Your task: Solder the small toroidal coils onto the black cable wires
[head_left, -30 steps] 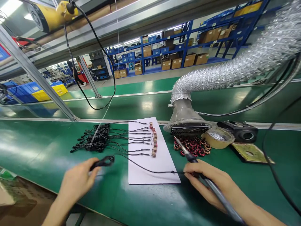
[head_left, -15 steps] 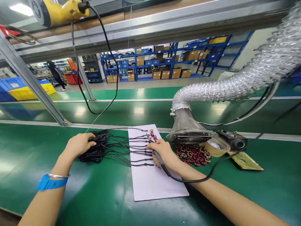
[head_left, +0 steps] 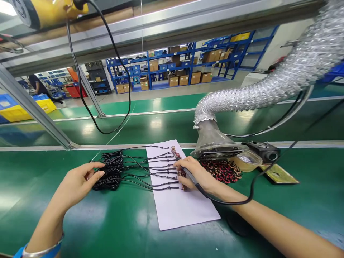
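My left hand (head_left: 76,182) is at the near left side of a bundle of black cables (head_left: 110,170); its thumb and forefinger are apart, the other fingers partly hidden. A thin pale wire (head_left: 114,136) slants down to this hand; whether the fingers touch it I cannot tell. My right hand (head_left: 195,172) is closed around a soldering iron (head_left: 191,177), its tip pointing up and left over small reddish-brown parts (head_left: 173,148) on a white board (head_left: 182,211). Cable ends (head_left: 163,177) lie spread in rows on the board, beside that hand, which hides some parts.
A fume extraction hood (head_left: 215,143) on a silver duct (head_left: 242,100) stands behind my right hand. Near it are a pile of red-and-black pieces (head_left: 223,172), a shallow tub (head_left: 248,159), a soldering iron stand (head_left: 268,152) and a yellow sponge tray (head_left: 279,174). A black cord (head_left: 130,86) hangs above.
My left hand has drawn back left and toward me from the cable bundle, and the thin wire's lower end shifted likewise. My right hand, with the soldering iron, has moved slightly right. The view has shifted slightly.
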Available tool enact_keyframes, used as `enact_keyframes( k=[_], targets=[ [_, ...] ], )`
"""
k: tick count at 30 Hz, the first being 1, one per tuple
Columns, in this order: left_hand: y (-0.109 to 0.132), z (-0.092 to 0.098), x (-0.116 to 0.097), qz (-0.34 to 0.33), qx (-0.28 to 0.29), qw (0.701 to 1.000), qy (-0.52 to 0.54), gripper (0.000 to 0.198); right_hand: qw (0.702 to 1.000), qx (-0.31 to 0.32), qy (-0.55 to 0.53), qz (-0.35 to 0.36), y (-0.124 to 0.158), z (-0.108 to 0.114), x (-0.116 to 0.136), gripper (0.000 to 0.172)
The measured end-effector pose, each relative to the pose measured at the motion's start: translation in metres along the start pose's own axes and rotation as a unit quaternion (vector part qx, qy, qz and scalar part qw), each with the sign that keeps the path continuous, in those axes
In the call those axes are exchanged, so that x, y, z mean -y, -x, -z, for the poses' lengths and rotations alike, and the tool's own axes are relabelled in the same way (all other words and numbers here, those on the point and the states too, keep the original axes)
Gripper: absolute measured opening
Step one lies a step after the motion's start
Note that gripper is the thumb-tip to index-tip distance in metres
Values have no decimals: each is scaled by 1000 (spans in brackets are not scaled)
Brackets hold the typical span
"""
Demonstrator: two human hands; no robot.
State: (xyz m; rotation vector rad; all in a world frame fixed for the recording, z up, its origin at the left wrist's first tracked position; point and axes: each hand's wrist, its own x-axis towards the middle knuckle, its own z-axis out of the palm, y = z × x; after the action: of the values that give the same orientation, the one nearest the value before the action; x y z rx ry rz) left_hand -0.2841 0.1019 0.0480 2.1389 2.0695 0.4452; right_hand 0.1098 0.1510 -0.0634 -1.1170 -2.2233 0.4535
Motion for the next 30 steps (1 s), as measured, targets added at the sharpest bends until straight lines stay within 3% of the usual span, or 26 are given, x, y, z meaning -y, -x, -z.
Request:
enact_keyframes(
  k=[5, 9, 12, 15, 16, 18, 19, 21, 23, 25, 28, 30],
  targets=[
    [19, 6, -36, -43, 19, 990, 129, 45, 997, -71, -18, 23, 31, 37, 27, 25],
    [5, 5, -93, -99, 21, 968, 229, 42, 983, -182, 6, 21, 93, 84, 45, 22],
    [-31, -6, -172, -195, -32, 930, 310, 43, 961, -265, 55, -52, 154, 116, 39, 17],
    [-77, -34, -281, -321, -90, 886, 321, 44, 926, -317, 111, -174, 214, 140, 16, 24],
    [-92, -47, -319, -355, -86, 889, 275, 43, 911, -324, 135, -218, 232, 146, 7, 28],
    [-115, -74, -385, -426, -7, 900, 97, 29, 891, -316, 191, -265, 262, 157, -12, 35],
    [-123, -86, -411, -438, 26, 896, 64, 22, 883, -313, 213, -277, 273, 162, -21, 36],
    [-134, -105, -443, -454, 63, 889, 26, 37, 873, -321, 240, -278, 285, 169, -35, 33],
    [-138, -112, -450, -469, 77, 880, 14, 46, 869, -345, 250, -253, 283, 172, -46, 27],
    [-137, -106, -439, -484, 67, 872, 16, 41, 881, -360, 243, -188, 268, 171, -57, 23],
    [-128, -84, -402, -491, 3, 869, 57, 26, 913, -347, 209, -54, 231, 161, -76, 34],
    [-119, -70, -370, -466, -20, 880, 86, 21, 929, -317, 191, -5, 205, 151, -92, 38]
  ],
)
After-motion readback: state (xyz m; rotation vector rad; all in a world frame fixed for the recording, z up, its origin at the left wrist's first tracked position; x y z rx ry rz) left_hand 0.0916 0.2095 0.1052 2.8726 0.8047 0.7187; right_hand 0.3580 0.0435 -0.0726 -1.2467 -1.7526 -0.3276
